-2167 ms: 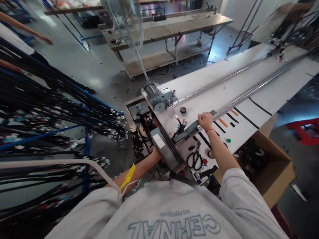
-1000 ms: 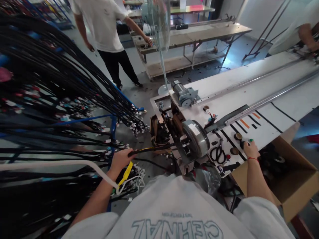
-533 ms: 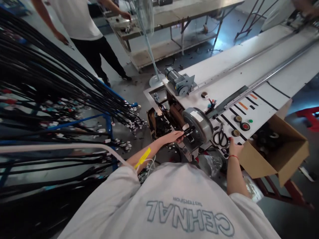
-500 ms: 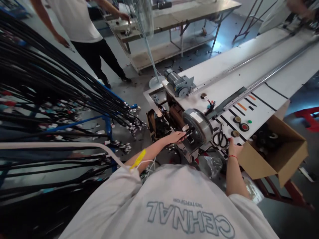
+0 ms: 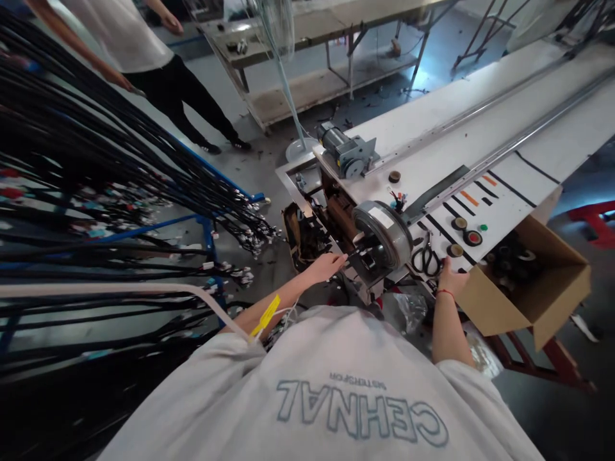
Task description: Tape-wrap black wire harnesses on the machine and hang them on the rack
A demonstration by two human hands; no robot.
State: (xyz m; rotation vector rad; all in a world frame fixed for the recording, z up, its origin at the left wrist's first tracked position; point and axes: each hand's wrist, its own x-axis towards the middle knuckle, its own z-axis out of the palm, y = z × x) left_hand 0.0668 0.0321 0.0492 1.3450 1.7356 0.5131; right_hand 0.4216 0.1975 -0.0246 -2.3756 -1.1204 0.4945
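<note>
My left hand (image 5: pixel 330 265) is closed, fingertips pinched together at the near end of a dark piece beside a large grey reel (image 5: pixel 384 234); exactly what it grips is too small to make out. My right hand (image 5: pixel 450 280) rests at the table's near edge, thumb and fingers apart, holding nothing that I can see. Just beyond its thumb lies a tape roll (image 5: pixel 454 250). To the left of that hand are black-handled scissors (image 5: pixel 425 261). Another tape roll (image 5: pixel 460 223) and a black roll with a red centre (image 5: pixel 473 238) lie further in.
An open cardboard box (image 5: pixel 557 291) with dark rolls stands at right. A motor (image 5: pixel 343 148) sits at the corner of the long white table (image 5: pixel 432 141). Bundles of black cables (image 5: pixel 144 160) hang on a blue rack at left. A person (image 5: pixel 144 57) stands behind them.
My left hand has moved slightly left, away from the reel. My right hand stays by the table edge. The standing person's raised hand has drawn back from the far bench.
</note>
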